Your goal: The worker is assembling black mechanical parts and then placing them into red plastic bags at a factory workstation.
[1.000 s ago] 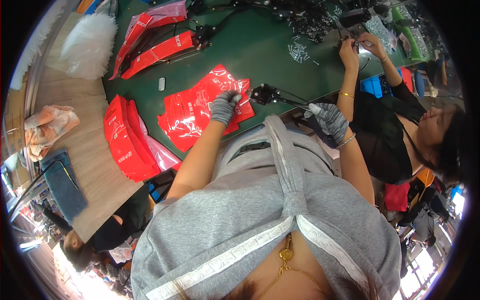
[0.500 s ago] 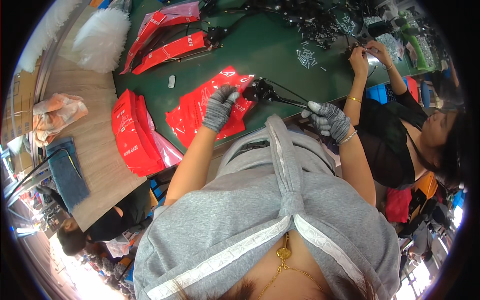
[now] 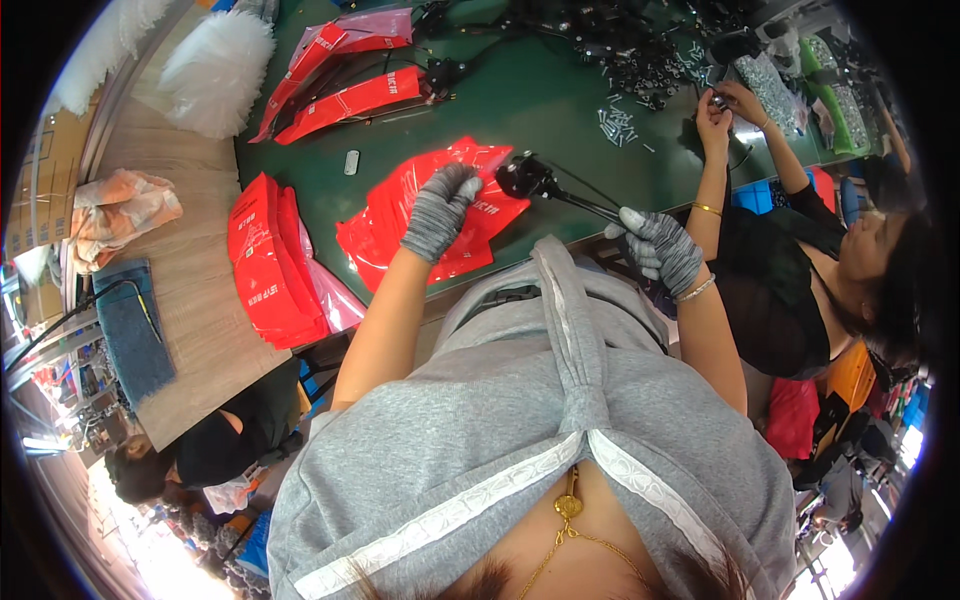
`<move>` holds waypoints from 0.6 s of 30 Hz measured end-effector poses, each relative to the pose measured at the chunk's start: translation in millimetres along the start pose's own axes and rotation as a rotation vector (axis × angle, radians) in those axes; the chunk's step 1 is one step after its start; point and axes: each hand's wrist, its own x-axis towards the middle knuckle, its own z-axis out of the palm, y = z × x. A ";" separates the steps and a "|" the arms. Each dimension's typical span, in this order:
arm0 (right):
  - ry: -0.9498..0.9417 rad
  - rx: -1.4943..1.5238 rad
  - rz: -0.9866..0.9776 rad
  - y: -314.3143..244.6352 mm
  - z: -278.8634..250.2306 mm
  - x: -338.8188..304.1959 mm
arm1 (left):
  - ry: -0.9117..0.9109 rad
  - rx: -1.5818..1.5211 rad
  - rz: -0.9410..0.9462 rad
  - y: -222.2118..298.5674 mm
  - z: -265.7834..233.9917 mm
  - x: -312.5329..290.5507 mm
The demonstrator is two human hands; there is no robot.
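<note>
My left hand (image 3: 440, 212), in a grey knit glove, is closed with its fingertips pinching the edge of a red plastic bag (image 3: 384, 235). Beneath it, more red bags lie overlapped on the green tabletop. My right hand (image 3: 655, 246), gloved the same way, is closed round the thin cables of a black part with a round head (image 3: 524, 177). That head points left, just off the bag's right edge, and a thin black cable loops above it. The lower end of the cables is hidden behind my right hand.
A stack of red bags (image 3: 270, 265) sits at the table's left edge. Filled red bags (image 3: 350, 105) lie farther back. Loose screws (image 3: 616, 125) and a heap of black parts (image 3: 625, 60) are at the back right. A co-worker's hands (image 3: 722, 105) work on the right.
The round head of the black part has turned and now shows its face, slightly right of the bag. My left hand keeps its pinch on the bag. The whole view has shifted slightly.
</note>
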 end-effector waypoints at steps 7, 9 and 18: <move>-0.025 -0.542 -0.332 -13.0 12.9 -10.2 | -0.065 -0.167 0.164 21.1 -2.7 3.6; -0.019 -0.573 -0.288 -13.7 12.2 -11.0 | -0.120 -0.311 0.198 40.2 -5.4 0.0; 0.043 -0.683 -0.430 -5.9 18.8 -6.9 | -0.134 -0.287 0.336 56.2 8.4 -2.4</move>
